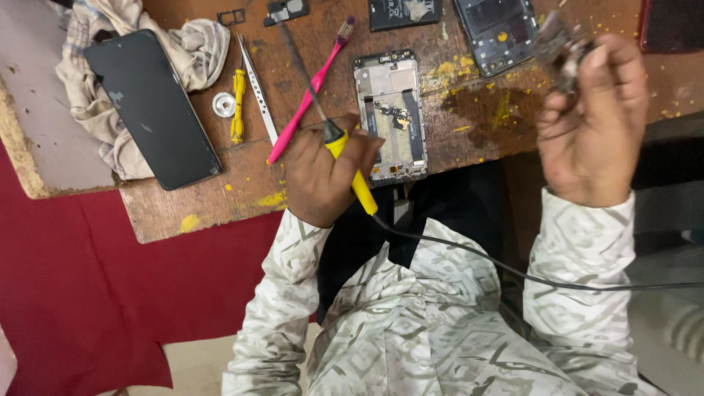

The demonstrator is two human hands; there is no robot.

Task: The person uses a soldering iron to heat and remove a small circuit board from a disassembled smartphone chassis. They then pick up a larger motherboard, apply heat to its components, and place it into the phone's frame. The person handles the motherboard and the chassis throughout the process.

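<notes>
Head view: soldering iron (345,158) held in left hand (323,176), over the table's near edge.
Left hand: wrapped tight round the yellow handle.
Iron's line: slanted, thin tip up and away to the left, cord (513,271) end back toward the body.
Open phone (390,114): flat on table (220,198), just right of left hand, far nearer it than right hand.
Right hand (587,125): lifted, pinched shut on small grey part (561,44).
Pink toothbrush (308,92): lying under the iron's shaft.
</notes>
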